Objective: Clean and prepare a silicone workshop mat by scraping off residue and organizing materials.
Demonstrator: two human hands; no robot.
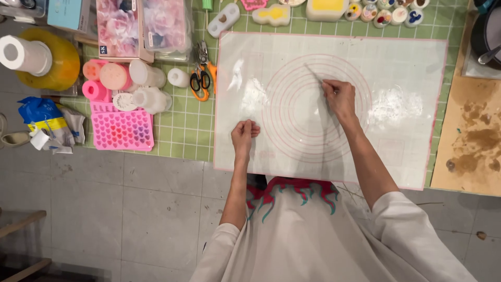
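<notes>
pinning the silicone baking mat (pixel 396 62) flat with our fisted, empty left hand (pixel 244 133), we grip a thin scraping tool (pixel 314 74) in our right hand (pixel 339 96), angled across the rings.

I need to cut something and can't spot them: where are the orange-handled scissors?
In the head view, the orange-handled scissors lie on the green grid mat, just off the left edge of the white baking mat, right of the small white cups.

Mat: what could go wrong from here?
1. The right hand drags a thin tool across the mat; only the left hand's closed fingers pin it, so it may shift or get scored.
2. The white powder by the right wrist may smear.
3. The mat's near edge overhangs the table and may sag.
</notes>
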